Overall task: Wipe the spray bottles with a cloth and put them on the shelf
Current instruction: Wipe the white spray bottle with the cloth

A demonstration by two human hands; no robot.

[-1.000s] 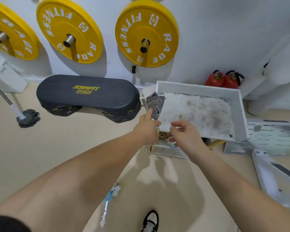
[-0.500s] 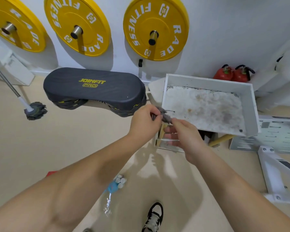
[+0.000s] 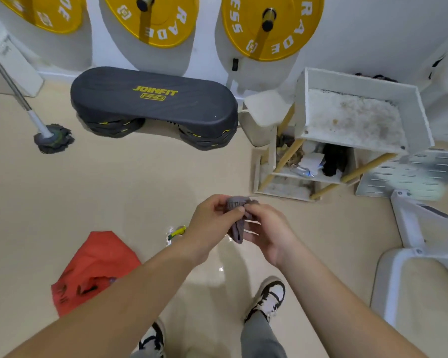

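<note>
Both my hands hold a small grey cloth point(image 3: 237, 223) above the floor in the middle of the view. My left hand point(image 3: 212, 223) pinches its upper edge with thumb and fingers. My right hand point(image 3: 267, 228) curls round its lower part. A spray bottle with a yellow-green trigger point(image 3: 176, 232) lies on the floor just left of my left wrist, partly hidden. The white shelf point(image 3: 300, 104) with yellow legs stands at the right, its top tray dirty. On its lower tier point(image 3: 329, 178) lie a clear bottle point(image 3: 304, 171), a white thing and a black thing.
A dark JOINFIT step platform point(image 3: 153, 104) stands by the wall under yellow weight plates point(image 3: 269, 24). A mop point(image 3: 52, 138) rests at left. A red bag point(image 3: 93, 270) lies on the floor at lower left. White machine parts point(image 3: 411, 228) fill the right. My shoes point(image 3: 269, 298) are below.
My hands have drawn back from the shelf toward me with the cloth. The cloth, first held up unfolded by my left hand, is now bunched between both hands. The view tilted down.
</note>
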